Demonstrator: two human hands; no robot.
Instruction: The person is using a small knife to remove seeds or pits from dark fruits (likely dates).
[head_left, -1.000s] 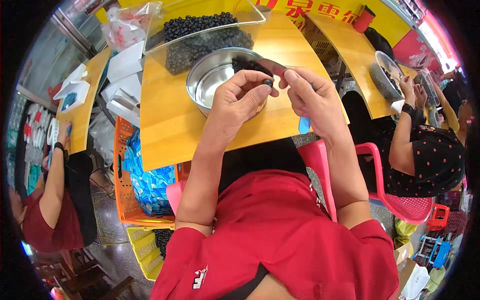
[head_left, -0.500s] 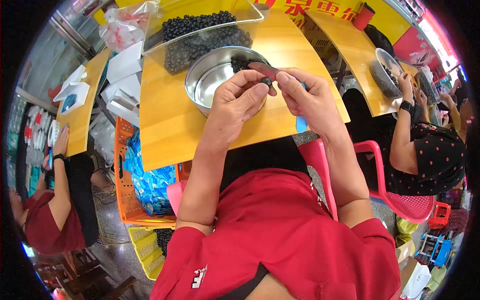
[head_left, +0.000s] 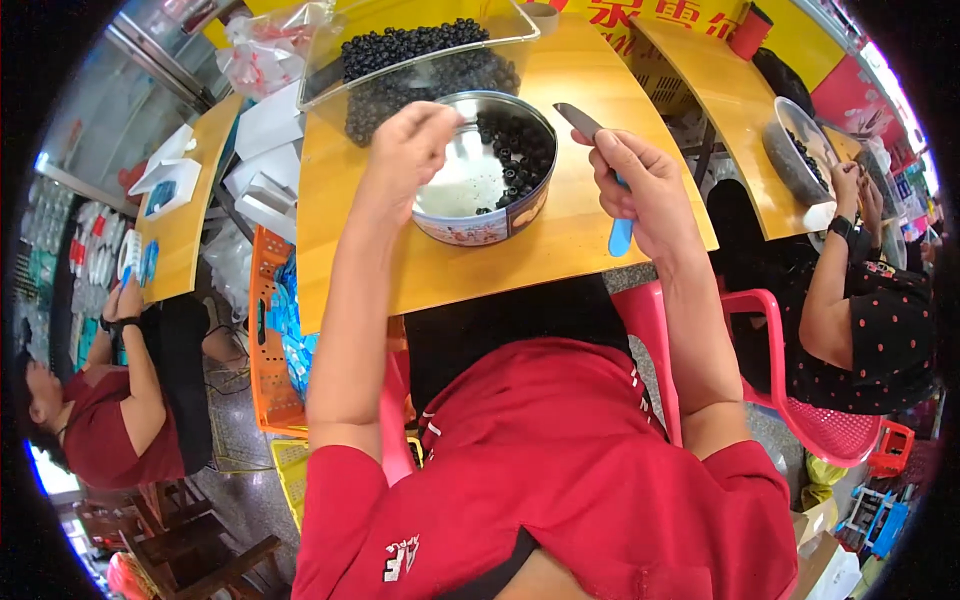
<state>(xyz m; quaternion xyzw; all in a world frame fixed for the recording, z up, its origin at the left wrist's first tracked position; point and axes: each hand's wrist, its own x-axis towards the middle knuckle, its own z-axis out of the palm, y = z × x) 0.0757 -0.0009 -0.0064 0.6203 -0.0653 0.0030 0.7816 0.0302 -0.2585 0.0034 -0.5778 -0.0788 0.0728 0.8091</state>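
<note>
My right hand [head_left: 640, 185] is closed round a small knife [head_left: 621, 237] with a blue handle, its dark blade pointing up and left beside the bowl. At the left rim of a round metal bowl [head_left: 440, 226], my left hand [head_left: 410, 150] is raised with its fingers smeared by motion; whether they hold anything cannot be made out. Small black round pieces [head_left: 520, 160] lie along the right side inside the bowl. Behind it, a clear plastic bin [head_left: 530, 28] holds a large heap of similar black round pieces [head_left: 415, 50].
The wooden table [head_left: 590, 75] extends to my right of the bowl. White boxes [head_left: 268, 150] and an orange crate [head_left: 270, 350] stand to the left. At another table on the right, a person [head_left: 835, 310] works by a clear bowl [head_left: 785, 165]; another person [head_left: 125, 400] sits at far left.
My hands have moved apart. The left went leftward from over the bowl to its left rim; the right moved right with the knife. The small black piece between my fingers is no longer visible.
</note>
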